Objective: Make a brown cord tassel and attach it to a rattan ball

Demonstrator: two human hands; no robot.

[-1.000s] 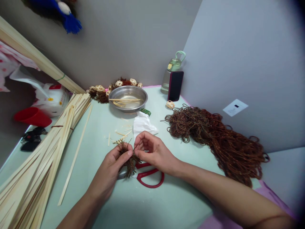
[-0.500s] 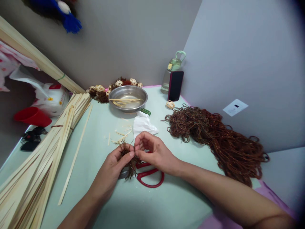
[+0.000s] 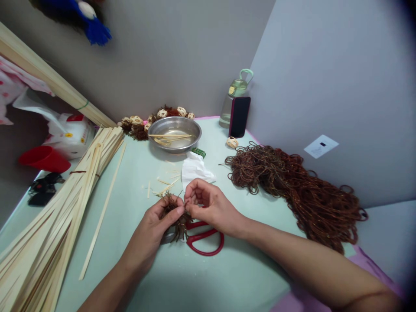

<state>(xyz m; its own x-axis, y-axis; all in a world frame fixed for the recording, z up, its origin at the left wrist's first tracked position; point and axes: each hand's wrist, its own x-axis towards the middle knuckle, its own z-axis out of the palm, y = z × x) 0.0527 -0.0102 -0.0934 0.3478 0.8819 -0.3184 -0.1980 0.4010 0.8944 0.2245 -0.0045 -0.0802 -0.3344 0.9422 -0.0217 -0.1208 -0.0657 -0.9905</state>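
Note:
My left hand [image 3: 161, 219] pinches a tassel of brown yarn [image 3: 179, 229], its cut ends splaying out above and below the thumb. Close against it, my right hand [image 3: 209, 205] has thumb and forefinger pressed together at the tassel's right side; whatever lies between those fingertips is too small to make out. Beneath both hands, red-handled scissors [image 3: 205, 253] lie on the table, their blades mostly covered by the tassel and left hand. A crumpled white tissue [image 3: 195, 170] lies just beyond the right hand, beside scattered thin wood-coloured scraps [image 3: 167, 187].
Long pale strips [image 3: 73, 203] lie bundled at left, with one loose strip [image 3: 103, 212] alongside. A metal bowl [image 3: 174, 148] holds liquid and strips. Behind it are woven balls with tassels [image 3: 136, 128]. A phone [image 3: 239, 117] leans on a bottle [image 3: 225, 113]; brown cord [image 3: 292, 190] heaps at right.
The right fingertips have shifted very slightly to the right, away from the tassel. The left hand keeps its grip in nearly the same place.

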